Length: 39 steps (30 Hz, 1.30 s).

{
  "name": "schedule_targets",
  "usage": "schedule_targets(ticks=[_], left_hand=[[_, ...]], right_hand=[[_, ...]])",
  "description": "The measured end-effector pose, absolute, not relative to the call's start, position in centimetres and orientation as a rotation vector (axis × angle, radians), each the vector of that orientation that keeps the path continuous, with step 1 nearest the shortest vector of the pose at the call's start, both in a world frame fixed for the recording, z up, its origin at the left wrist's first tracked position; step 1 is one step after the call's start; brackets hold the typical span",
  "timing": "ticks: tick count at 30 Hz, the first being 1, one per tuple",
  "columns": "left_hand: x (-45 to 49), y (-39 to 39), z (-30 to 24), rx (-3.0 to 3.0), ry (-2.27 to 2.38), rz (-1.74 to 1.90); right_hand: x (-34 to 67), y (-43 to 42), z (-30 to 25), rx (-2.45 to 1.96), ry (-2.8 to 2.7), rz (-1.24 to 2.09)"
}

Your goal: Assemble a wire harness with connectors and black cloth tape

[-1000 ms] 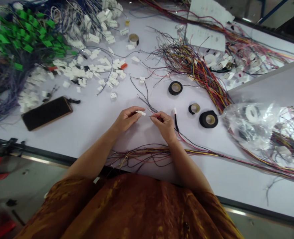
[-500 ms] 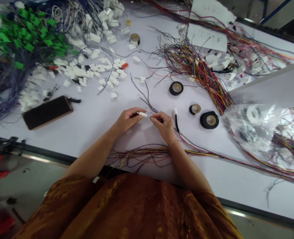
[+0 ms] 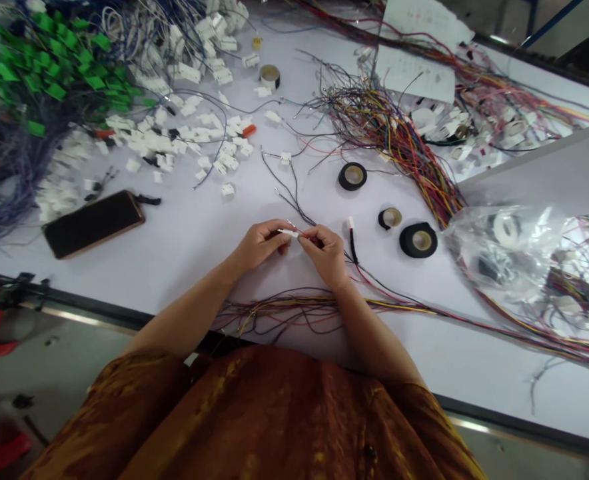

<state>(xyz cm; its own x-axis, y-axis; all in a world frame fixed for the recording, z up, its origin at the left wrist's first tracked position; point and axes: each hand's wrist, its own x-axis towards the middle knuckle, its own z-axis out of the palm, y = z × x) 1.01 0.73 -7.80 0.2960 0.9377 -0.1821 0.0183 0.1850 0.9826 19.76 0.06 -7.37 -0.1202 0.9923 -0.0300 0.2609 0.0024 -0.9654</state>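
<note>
My left hand (image 3: 260,243) pinches a small white connector (image 3: 289,233) just above the white table (image 3: 184,233). My right hand (image 3: 326,252) is closed on a thin wire (image 3: 305,235) whose end meets the connector. The two hands almost touch at the fingertips. Black wires (image 3: 287,190) run from the hands up the table. A black-taped lead with a white plug (image 3: 351,230) lies just right of my right hand. A bundle of coloured wires (image 3: 294,310) crosses the table under my wrists.
Three rolls of black tape (image 3: 418,240) (image 3: 390,218) (image 3: 352,176) lie to the right. A clear plastic bag (image 3: 504,250) sits at far right. A black phone (image 3: 92,223) lies left. Loose white connectors (image 3: 174,143), green-tagged wires (image 3: 49,67) and tangled coloured wires (image 3: 394,133) fill the back.
My hands have closed the gap: the right hand brought the wire end left into the connector held by my left hand. Nothing else on the table moved.
</note>
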Motion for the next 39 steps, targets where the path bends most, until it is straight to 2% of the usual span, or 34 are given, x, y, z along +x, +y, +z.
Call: schedule_targets(ticks=[11,39], left_hand=[[0.8,1.2,-7.8,0.950,0.975,0.986],[1.1,1.1,-8.0,0.830,1.005,0.923]], right_hand=[[20.0,0.5,-7.5,-1.296,-1.396,1.214],[20.8,0.0,-7.8,-1.313,-1.345,1.288]])
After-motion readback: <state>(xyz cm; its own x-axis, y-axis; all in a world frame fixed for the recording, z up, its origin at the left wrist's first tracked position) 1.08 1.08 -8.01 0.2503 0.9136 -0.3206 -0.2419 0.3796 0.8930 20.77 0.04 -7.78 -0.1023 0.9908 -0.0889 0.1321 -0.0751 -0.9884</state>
